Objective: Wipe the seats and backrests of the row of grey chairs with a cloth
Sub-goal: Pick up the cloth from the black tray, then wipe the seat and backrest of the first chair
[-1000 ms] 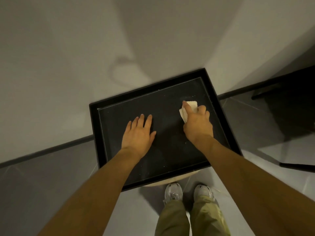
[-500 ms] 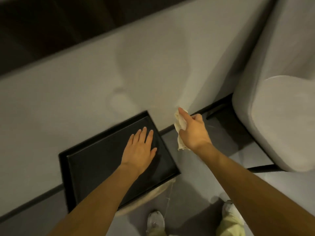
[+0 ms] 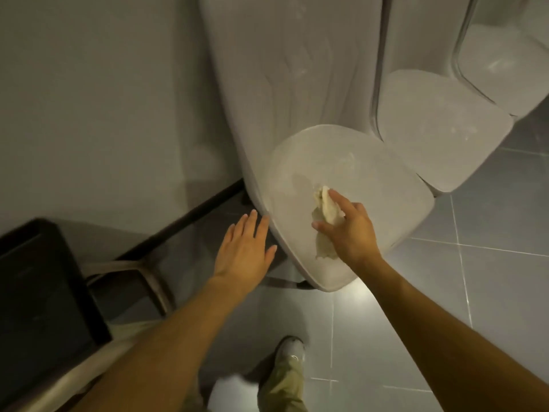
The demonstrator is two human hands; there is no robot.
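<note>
So, watching from a few steps off: the person's right hand point(image 3: 347, 233) has a small cream cloth point(image 3: 325, 215) bunched up, pinched between thumb and fingers. The index finger is laid along the top of it, and a loose tail hangs out below the palm. Directly under that grip is the seat point(image 3: 371, 179) of the nearest grey chair, pale and smooth-looking. I honestly can't tell if the cloth is pressed onto it or just above it. Beyond the grip the backrest point(image 3: 297, 69) rises up, a bit wrinkled, and off to the far right of the grip the row carries on, with the next seat point(image 3: 439, 123) right alongside. The left hand point(image 3: 243, 248) is flat and empty, fingers straight, just left of the grip at the seat's edge; touching or not, can't say. Further left of that there's a black tray table point(image 3: 38, 292) by the wall point(image 3: 89, 84). My take: the cloth is light and floppy with zero stiffness, so it'll fold and drag unless the palm flattens it. Better to hold it wadded in the middle with fingers spread over it than by a corner. The seat looks slick, so it should glide easily. Wiping on this chair looks barely begun.
</note>
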